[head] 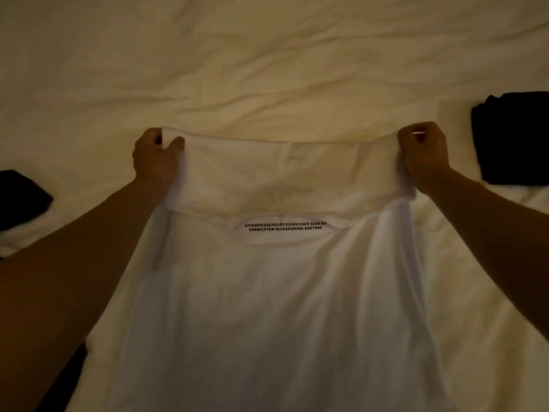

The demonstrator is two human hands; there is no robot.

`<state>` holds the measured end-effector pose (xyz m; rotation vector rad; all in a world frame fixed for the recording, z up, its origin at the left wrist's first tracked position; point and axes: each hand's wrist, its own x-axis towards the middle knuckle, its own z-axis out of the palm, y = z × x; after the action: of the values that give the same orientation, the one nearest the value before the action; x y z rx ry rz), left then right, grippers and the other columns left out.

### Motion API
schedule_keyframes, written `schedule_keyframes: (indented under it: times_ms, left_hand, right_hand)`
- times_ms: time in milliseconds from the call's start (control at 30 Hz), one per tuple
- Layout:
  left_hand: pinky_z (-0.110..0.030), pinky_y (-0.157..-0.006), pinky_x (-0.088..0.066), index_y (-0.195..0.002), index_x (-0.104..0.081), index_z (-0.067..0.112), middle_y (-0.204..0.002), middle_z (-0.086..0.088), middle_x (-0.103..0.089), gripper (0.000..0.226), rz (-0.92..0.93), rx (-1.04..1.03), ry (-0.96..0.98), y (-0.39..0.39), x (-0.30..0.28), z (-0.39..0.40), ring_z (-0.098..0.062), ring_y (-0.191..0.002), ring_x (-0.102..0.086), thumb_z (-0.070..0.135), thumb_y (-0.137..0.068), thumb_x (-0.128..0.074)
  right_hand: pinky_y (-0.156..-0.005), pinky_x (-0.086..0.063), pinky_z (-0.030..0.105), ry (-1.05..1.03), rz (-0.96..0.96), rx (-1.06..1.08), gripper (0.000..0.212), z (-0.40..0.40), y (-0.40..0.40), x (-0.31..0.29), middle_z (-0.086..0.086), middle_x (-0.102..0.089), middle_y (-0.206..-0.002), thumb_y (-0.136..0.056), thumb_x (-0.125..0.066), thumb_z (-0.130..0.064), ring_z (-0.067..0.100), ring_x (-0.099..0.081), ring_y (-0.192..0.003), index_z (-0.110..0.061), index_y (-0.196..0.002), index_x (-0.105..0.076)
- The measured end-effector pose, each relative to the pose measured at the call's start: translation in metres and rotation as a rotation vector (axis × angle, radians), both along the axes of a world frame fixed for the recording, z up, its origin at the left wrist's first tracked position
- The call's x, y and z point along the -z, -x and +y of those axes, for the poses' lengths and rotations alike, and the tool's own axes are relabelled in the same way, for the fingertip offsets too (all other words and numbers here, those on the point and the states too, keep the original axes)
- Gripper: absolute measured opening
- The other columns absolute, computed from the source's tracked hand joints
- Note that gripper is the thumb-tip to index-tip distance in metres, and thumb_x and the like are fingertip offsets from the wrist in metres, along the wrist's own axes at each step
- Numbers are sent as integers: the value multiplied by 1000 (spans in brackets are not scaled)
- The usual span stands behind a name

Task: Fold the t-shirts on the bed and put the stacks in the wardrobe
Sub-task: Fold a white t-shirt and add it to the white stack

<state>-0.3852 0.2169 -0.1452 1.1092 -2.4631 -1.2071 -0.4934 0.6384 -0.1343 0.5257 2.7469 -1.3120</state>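
both arms outstretched; left grip point(156, 157), right grip point(423, 153) clenched

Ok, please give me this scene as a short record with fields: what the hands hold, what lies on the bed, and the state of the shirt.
left hand: grips one corner of the white t-shirt
right hand: grips the other corner
shirt state: far edge lifted, partly folded over, neck label visible
bed: wrinkled cream sheet
right side: folded dark garment
left side: dark cloth, partly out of view

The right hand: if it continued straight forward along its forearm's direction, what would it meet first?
Probably only the cream bed sheet; the right hand points up-left, away from the dark folded garment. Depth is unclear.
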Motion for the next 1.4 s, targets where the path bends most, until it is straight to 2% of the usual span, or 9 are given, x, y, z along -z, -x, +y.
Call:
schedule_keyframes:
  times_ms: [133,267,533,633,733,867,1000,1233,1400]
  left_hand:
    - [-41,-107,-30,-143,-43,13,-149,-10,-41,64,33,197,571,-25,3,46,-33,-137,-36,39,-87,-58]
    - [-46,-109,-31,-148,-44,17,-158,-12,-32,61,69,721,734,-81,34,89,-36,-143,-30,45,-94,-51]
    - [-54,-119,-17,-154,-31,32,-165,-10,-12,62,-109,1014,854,-137,47,66,-41,-150,-9,58,-98,-35]
    - [-54,-120,-16,-153,-34,30,-164,-11,-17,68,-57,937,824,-125,40,53,-39,-150,-13,65,-95,-33]
    - [-47,-115,-24,-150,-40,18,-158,-15,-32,67,-4,518,667,-89,26,28,-38,-145,-28,54,-95,-45]
    - [-40,-107,-36,-143,-45,9,-143,-17,-46,69,-126,-19,117,-35,9,2,-36,-129,-46,52,-91,-60]
    - [-37,-94,-46,-127,-61,9,-127,-11,-62,63,-242,29,-136,-4,13,-7,-32,-115,-59,57,-86,-64]
    - [-36,-86,-52,-96,-67,26,-92,6,-66,11,114,16,-376,-1,16,-12,-17,-90,-63,37,-93,-65]
    - [-30,-80,-51,-110,-66,24,-99,2,-67,17,127,20,-355,7,26,-15,-10,-83,-63,33,-96,-62]
  right_hand:
    - [-96,-40,45,-530,228,-323,48,-29,-21,6,21,-49,-132,-92,-58,-34,40,-48,-120,-6,-131,-50]
    - [-69,-46,41,-578,490,-792,31,-59,-100,25,18,-57,-95,-89,-52,-36,37,-57,-85,-7,-96,-61]
    - [-59,-45,32,-614,232,-1064,31,-34,-155,42,7,-59,-87,-94,-43,-37,28,-60,-70,-11,-90,-60]
    - [-64,-45,35,-405,113,-838,22,-32,-140,25,8,-59,-89,-98,-54,-32,29,-60,-77,-11,-89,-59]
    - [-78,-45,42,-363,194,-361,25,-24,-102,12,15,-58,-99,-93,-60,-33,35,-58,-91,-8,-95,-60]
    - [-103,-37,49,-361,-120,-18,74,-14,-51,8,18,-43,-137,-85,-66,-54,39,-43,-126,-6,-135,-40]
    - [-101,-45,45,22,-238,8,71,-3,-19,18,16,-52,-133,-88,-64,-53,35,-53,-120,-1,-133,-45]
    - [-81,-45,32,113,93,-54,31,-1,-19,24,3,-58,-100,-95,-59,-38,16,-55,-88,-9,-104,-54]
    - [-77,-41,32,45,85,-93,34,-3,-13,37,5,-56,-95,-98,-54,-40,19,-52,-87,-6,-101,-52]
